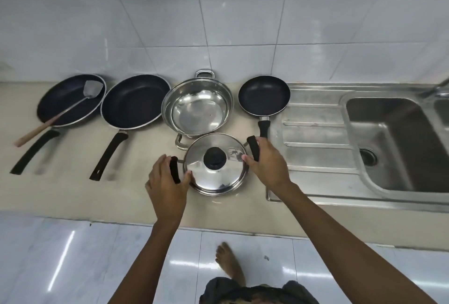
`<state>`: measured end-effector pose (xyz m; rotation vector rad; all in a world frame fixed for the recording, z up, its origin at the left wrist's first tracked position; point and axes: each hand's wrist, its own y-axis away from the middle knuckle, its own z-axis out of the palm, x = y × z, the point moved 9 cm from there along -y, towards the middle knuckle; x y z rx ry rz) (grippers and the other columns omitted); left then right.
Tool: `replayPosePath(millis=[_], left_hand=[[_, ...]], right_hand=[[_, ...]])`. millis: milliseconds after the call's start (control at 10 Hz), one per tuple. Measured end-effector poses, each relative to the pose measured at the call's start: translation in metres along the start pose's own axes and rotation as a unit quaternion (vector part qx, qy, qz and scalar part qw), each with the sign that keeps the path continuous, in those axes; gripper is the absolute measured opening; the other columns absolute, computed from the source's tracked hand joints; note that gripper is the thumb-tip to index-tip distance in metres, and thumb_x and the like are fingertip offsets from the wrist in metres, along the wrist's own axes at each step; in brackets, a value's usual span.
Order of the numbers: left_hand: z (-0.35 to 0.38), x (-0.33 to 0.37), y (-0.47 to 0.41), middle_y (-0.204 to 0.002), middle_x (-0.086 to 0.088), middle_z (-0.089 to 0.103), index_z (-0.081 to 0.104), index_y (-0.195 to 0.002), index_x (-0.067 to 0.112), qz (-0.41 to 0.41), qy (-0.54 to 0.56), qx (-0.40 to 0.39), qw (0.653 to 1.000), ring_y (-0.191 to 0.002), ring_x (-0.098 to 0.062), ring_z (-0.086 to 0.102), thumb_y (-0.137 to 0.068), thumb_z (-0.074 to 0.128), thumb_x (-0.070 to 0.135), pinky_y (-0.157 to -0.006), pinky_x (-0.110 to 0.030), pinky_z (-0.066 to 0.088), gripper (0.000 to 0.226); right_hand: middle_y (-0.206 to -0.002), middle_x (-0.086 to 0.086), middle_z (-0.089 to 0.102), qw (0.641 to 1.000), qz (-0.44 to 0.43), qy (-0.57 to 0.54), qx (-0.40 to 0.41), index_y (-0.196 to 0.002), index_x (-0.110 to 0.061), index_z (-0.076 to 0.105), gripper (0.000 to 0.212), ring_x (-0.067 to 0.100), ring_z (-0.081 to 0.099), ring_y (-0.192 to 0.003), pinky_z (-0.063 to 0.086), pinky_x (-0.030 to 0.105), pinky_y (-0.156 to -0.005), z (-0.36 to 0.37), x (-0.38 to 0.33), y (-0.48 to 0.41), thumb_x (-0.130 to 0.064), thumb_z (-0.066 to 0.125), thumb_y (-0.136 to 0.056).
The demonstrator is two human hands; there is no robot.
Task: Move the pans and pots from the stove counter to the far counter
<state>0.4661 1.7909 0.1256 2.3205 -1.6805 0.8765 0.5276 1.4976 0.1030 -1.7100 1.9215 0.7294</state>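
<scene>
you have both hands on the lidded pot point(217, 166) at the front edge of the surface point(73, 189). your left hand point(167, 188) has its grip wrapped around the black side handle on the left, and your right hand point(266, 161) has its grip closed on the black handle on the right. the pot's shiny lid with its black knob is on. just behind it sits the open steel pan point(197, 107), touching or nearly touching the pot. in the same row are the small frying pan point(264, 96) to the right, a big frying pan point(134, 100) to the left, and farthest left another frying pan point(70, 99) with a spatula point(60, 115) lying in it. the sink point(393, 143) is off to the right.
</scene>
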Motion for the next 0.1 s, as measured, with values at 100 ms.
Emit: replayPosePath(millis=[100], left_hand=[[0.0013,0.0427,0.0226,-0.149,-0.008,0.053,0.056,-0.135,0.012,0.086,-0.043,0.016,0.995,-0.136,-0.028,0.048,-0.082,0.08,0.034,-0.103,-0.05,0.037,0.062]], right_hand=[[-0.143,0.014,0.054,0.99,-0.104,0.099,0.011,-0.149,-0.012,0.043,0.065,0.035,0.053,-0.123,0.049,0.046,-0.096,-0.0086,-0.0098,0.015,-0.042,0.063,-0.095]])
